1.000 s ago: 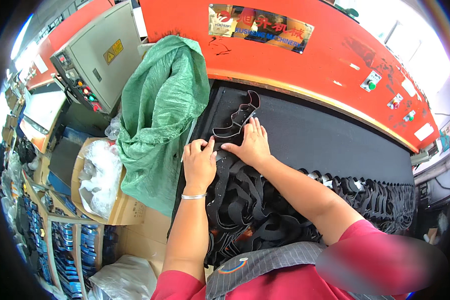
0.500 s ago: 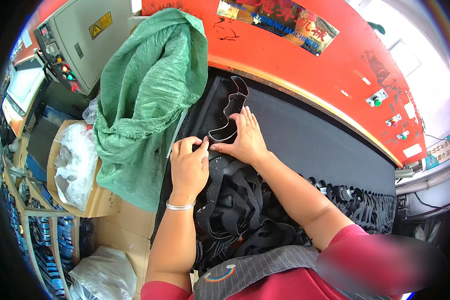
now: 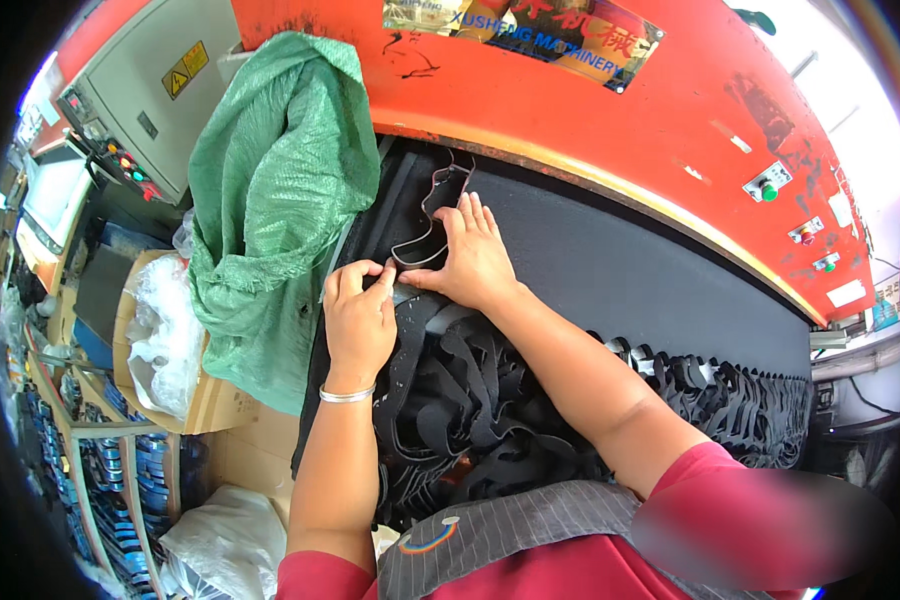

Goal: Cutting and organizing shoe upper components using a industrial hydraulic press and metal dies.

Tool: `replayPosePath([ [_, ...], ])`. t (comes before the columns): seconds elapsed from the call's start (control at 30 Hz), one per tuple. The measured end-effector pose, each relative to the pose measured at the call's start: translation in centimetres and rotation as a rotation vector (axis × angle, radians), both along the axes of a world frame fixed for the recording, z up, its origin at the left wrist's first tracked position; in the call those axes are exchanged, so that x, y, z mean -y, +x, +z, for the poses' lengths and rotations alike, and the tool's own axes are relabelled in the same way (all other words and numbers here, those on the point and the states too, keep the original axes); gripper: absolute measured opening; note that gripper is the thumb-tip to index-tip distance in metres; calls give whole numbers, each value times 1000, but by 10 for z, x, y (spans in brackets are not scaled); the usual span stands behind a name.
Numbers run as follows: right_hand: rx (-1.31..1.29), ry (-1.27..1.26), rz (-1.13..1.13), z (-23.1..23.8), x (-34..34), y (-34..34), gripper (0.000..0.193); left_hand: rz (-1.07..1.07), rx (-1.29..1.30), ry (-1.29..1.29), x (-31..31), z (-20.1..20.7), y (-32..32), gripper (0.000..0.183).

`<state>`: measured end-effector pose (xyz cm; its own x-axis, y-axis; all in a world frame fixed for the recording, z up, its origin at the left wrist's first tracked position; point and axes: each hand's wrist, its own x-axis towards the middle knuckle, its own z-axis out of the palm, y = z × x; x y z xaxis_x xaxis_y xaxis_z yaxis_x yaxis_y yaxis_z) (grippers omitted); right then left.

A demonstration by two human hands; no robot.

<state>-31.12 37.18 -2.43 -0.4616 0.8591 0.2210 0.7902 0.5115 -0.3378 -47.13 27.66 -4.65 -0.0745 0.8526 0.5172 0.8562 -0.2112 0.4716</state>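
A wavy metal cutting die (image 3: 417,263), a thin-walled open outline, stands on edge on a black sheet (image 3: 590,270). Its far end lies close under the red machine. My right hand (image 3: 473,258) is wrapped along the die's right side, thumb at the near end and fingers pointing away from me. At the near left corner my left hand (image 3: 358,318) is closed, its thumb and finger pinched against the die; the exact contact is partly hidden by the fingertips. Black cut strips (image 3: 480,390) lie in a tangled heap just below both hands.
A red machine (image 3: 570,120) with buttons spans the back. To the left hang a green woven sack (image 3: 280,170) and, beyond it, a grey control cabinet (image 3: 150,90). A cardboard box (image 3: 210,390) with clear plastic stands beside a rack (image 3: 120,430) of blue parts.
The whole view has shifted slightly, so hands and die appear further left. Both hands keep the same hold at the die's near end; the die's place on the sheet looks nearly unchanged.
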Motion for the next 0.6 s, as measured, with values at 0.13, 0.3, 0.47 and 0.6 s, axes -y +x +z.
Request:
replayPosePath([
  [0.13,3,-28,-17,2,-16,4,93,4,-3,-6,-20,-3,4,28],
  [0.3,34,-279,44,46,-48,31,105,-52,51,-25,-55,-4,-4,34],
  [0.47,-100,-49,320,160,-30,195,86,157,206,-78,-73,53,11,32],
  [0.6,-432,431,-79,159,-18,347,54,-162,286,-76,-90,96,120,27],
])
